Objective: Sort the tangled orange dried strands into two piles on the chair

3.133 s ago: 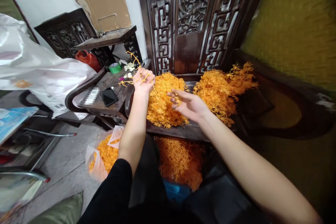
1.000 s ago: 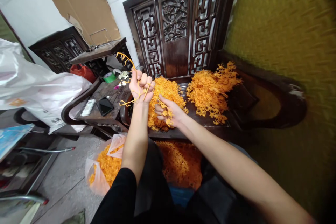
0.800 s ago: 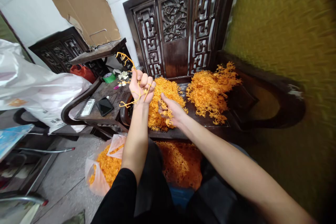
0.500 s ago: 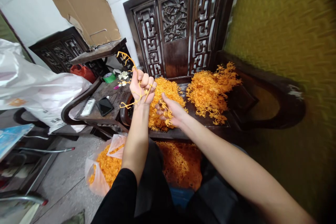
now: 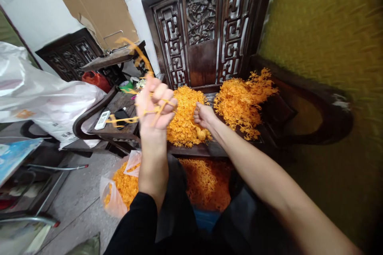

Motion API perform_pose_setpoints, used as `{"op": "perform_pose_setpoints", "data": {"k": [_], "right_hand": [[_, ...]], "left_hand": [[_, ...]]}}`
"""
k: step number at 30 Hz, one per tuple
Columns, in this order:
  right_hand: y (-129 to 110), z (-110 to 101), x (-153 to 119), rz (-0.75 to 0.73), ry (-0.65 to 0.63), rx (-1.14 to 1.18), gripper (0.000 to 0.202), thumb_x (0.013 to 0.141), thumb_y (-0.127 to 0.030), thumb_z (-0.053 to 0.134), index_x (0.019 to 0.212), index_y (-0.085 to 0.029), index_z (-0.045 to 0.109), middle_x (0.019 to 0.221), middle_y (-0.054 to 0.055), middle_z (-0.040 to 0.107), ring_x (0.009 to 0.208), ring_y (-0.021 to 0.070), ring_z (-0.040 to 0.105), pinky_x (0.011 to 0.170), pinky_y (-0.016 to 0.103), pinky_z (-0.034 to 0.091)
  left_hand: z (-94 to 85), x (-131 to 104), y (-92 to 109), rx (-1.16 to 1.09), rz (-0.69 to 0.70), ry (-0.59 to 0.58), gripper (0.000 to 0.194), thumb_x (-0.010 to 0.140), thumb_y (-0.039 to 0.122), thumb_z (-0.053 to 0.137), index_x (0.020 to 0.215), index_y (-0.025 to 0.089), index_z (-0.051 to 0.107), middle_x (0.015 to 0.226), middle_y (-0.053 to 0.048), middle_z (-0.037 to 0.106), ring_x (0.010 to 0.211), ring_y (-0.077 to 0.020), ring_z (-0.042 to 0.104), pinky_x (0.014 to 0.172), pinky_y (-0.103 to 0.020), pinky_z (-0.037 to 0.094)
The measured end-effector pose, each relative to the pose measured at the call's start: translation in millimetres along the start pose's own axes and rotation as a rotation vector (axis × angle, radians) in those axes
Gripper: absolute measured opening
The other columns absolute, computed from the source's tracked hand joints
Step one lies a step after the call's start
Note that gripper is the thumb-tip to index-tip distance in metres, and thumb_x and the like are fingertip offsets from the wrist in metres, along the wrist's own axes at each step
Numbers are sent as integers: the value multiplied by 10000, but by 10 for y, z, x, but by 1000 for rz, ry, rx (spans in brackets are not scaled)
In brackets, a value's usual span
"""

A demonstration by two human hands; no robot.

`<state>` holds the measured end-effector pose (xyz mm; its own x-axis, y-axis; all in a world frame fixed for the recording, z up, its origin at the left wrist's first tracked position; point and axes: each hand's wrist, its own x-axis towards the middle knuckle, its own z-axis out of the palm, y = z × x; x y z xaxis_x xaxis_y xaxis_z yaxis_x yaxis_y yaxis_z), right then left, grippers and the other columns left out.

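My left hand [image 5: 157, 101], blurred by motion, is closed around several thin orange branched plastic stems [image 5: 124, 120]. Their ends stick out above the thumb and to the left of the wrist. Over the left heap of orange branched pieces [image 5: 187, 121], my right hand [image 5: 204, 115] has its fingers curled in. An orange piece [image 5: 202, 132] shows just below that hand, at the heel of the palm; how it is gripped is hidden. A second heap of orange branched pieces [image 5: 239, 103] lies to the right on the dark wooden seat [image 5: 200, 151].
Below the seat, between my legs, more orange pieces [image 5: 200, 179] fill a blue container [image 5: 206, 219]. A pink plastic bag [image 5: 112, 201] of them stands on the floor. On the side table are a white remote [image 5: 102, 120], a dark phone [image 5: 122, 116] and green tape [image 5: 126, 86].
My left hand has moved left and nearer to me, stems still in it. My right hand has shifted up and right, its fingers now curled tighter and turned toward the heap.
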<state>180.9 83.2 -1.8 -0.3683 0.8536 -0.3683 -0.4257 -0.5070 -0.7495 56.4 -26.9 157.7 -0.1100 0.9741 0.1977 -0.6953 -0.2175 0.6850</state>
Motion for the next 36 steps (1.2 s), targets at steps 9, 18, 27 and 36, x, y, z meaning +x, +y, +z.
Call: {"op": "perform_pose_setpoints", "data": {"k": [9,18,27,36], "right_hand": [[81,116,-431,-100,-246,-95,403,914,-528,697,787,-180,537,575,-44,484,419,53,314,368,166,169],[303,281,-605,172,-444,-73,699,852,-855,504,897,-169,632,589,-61,340,454,50,219,380,163,96],[319,377,-753,79,-515,64,641,794,-847,607,857,-222,483,622,-36,520,414,54,348,348,170,105],[170,255,-874,-95,-617,-175,396,793,-479,829,885,-167,603,549,-95,438,412,22,240,383,180,137]], "left_hand": [[-362,233,134,8,129,19,442,1098,380,344,685,222,340,540,75,163,407,-88,149,367,-203,189],[-523,386,100,-87,204,41,443,1107,337,309,681,216,316,519,74,183,395,-85,177,352,-186,205],[-563,503,28,-4,257,113,472,1105,424,304,680,218,313,531,77,172,400,-88,205,353,-189,197],[-561,554,-21,-49,244,82,469,1110,400,262,676,225,288,517,80,158,398,-94,182,356,-194,182]]}}
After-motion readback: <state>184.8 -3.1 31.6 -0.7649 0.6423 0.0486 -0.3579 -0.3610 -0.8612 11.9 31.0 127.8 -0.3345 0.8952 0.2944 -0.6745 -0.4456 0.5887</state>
